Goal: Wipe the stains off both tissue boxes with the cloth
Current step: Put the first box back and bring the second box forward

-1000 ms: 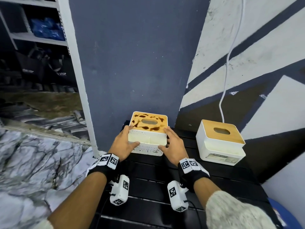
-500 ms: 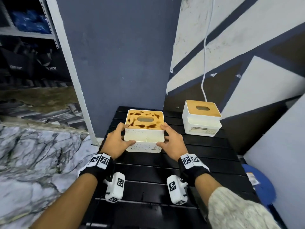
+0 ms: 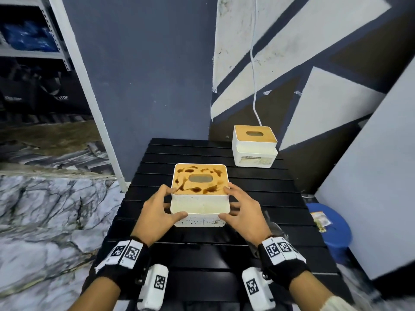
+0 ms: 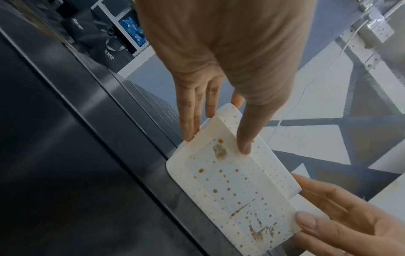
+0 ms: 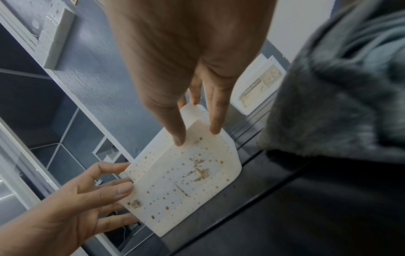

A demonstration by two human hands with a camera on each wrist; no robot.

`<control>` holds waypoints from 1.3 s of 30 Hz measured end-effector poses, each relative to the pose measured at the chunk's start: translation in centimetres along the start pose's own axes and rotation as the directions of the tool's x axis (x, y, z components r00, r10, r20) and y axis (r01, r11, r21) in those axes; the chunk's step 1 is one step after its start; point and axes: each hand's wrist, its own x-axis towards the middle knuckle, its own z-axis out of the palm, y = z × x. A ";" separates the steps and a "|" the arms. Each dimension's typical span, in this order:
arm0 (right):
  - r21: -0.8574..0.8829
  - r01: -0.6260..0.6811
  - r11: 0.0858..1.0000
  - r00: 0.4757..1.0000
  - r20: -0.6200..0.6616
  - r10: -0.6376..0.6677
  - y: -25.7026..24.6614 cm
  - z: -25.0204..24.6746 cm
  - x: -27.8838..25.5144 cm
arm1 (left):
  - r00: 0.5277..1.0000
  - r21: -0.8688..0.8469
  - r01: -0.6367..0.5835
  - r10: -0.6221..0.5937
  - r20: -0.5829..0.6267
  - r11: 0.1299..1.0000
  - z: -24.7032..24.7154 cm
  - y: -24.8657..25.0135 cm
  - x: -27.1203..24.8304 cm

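Left hand [image 3: 160, 213] and right hand [image 3: 243, 213] clamp the stained tissue box [image 3: 200, 195] between thumbs and fingers at the near middle of the black slatted table [image 3: 258, 189], likely positioning it for wiping. Second tissue box [image 3: 254, 145] sits far right; a grey cloth [image 5: 342, 90] hangs beside the right wrist.

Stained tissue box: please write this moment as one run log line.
stained tissue box: on black table, lid blotched | left hand: grips left side | right hand: grips right side | second tissue box: far right, untouched | wiping: not begun
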 end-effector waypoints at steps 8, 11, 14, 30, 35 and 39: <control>0.009 0.001 1.000 0.999 -0.038 -0.001 0.5 -1.4 -3.5 | 1.000 -0.029 0.008 -0.007 0.022 1.000 1.4 0.6 -2.3; 0.030 0.002 1.000 0.999 -0.050 0.000 0.5 -1.6 -4.0 | 1.000 -0.048 0.001 0.000 0.021 0.999 1.7 0.6 -2.9; 0.035 0.006 0.999 0.999 -0.051 -0.004 0.6 -1.8 -4.5 | 1.000 -0.074 -0.016 0.016 0.006 0.997 1.9 0.5 -3.7; 0.051 0.040 0.998 0.997 -0.067 -0.036 1.0 -1.9 -5.2 | 1.000 -0.069 -0.013 0.012 -0.012 0.998 2.4 0.4 -4.6; -0.015 0.041 0.999 0.998 -0.054 -0.042 0.6 -2.6 -5.4 | 1.000 -0.096 -0.024 0.023 -0.015 0.995 2.5 0.4 -4.7; -0.186 -0.023 0.982 0.993 -0.115 0.002 1.2 -4.6 -5.2 | 0.999 -0.105 -0.026 0.024 -0.021 0.994 2.5 0.2 -4.7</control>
